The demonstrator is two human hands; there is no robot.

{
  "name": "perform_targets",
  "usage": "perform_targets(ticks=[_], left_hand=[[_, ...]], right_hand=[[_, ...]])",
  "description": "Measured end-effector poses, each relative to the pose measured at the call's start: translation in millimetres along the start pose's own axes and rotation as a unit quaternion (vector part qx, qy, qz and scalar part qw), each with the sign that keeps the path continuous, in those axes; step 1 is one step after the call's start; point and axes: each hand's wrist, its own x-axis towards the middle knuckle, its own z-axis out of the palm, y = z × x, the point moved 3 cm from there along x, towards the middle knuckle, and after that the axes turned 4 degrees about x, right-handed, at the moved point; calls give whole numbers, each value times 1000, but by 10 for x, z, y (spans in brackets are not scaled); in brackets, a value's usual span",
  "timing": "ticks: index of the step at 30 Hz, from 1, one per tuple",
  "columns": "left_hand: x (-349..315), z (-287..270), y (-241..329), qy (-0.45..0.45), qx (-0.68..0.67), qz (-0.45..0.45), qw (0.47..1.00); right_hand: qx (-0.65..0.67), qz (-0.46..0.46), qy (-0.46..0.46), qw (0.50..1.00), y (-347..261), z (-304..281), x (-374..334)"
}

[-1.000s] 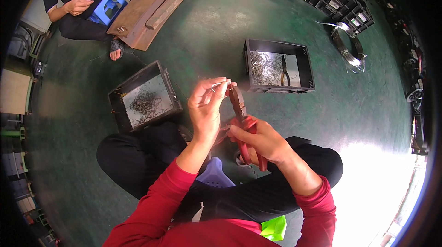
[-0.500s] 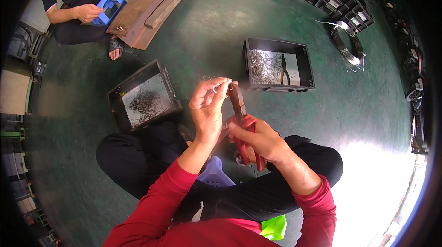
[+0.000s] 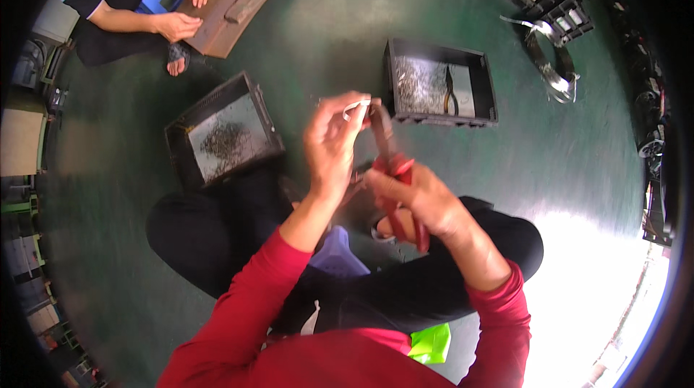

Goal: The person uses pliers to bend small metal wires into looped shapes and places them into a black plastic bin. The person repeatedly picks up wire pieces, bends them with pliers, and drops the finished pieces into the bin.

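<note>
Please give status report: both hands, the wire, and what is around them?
Left hand pinching bent wire. Right hand around red-handled pliers, jaws near wire, bite unclear. Beyond hands: left black crate, right black crate.

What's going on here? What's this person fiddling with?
Someone in red sleeves is working with pliers. The left hand pinches a thin, pale curved piece, and the right hand holds red-handled pliers, their jaws close to the left fingertips; blur hides whether they grip the piece. Beyond are two dark crates of small thin bits, the right one also holding another pair of pliers. At upper left, a second person's hands are at a brown board.
</note>
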Motion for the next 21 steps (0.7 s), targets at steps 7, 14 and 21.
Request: perform_targets(ticks=[7,14,21], left_hand=[[-323,-704,-1610,-169,478,-44,861],[-1373,-1102,-2549,-304,821,157,457],[-1101,-924,-2417,-366,663,-179,628]], right_hand=[[152,-27,91,984,149,-506,14],[167,18,153,974,380,-730,-94],[235,-17,180,955,424,-643,-108]])
